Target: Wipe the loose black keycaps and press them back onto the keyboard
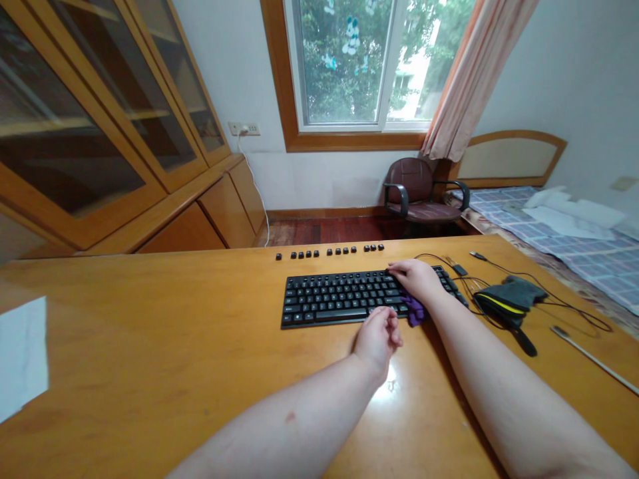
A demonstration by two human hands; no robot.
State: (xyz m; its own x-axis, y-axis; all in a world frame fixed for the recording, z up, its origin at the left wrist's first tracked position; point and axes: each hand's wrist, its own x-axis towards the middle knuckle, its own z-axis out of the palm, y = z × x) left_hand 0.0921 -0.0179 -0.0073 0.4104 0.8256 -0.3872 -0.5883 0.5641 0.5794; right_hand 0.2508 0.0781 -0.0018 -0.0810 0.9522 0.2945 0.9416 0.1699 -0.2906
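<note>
A black keyboard (339,297) lies flat on the wooden desk (150,346). My right hand (417,278) rests on the keyboard's right part, fingers closed over a purple cloth (414,311) that sticks out under the palm. My left hand (378,336) sits at the keyboard's front edge, fingers curled in; nothing shows in it. Behind the keyboard, several loose black keycaps (329,252) lie in a row on the desk.
A dark pouch with a yellow stripe (506,299) and thin cables (574,316) lie right of the keyboard. White paper (22,356) sits at the desk's left edge. Beyond the desk are a brown armchair (422,193), a bed (564,233) and wooden cabinets (100,133).
</note>
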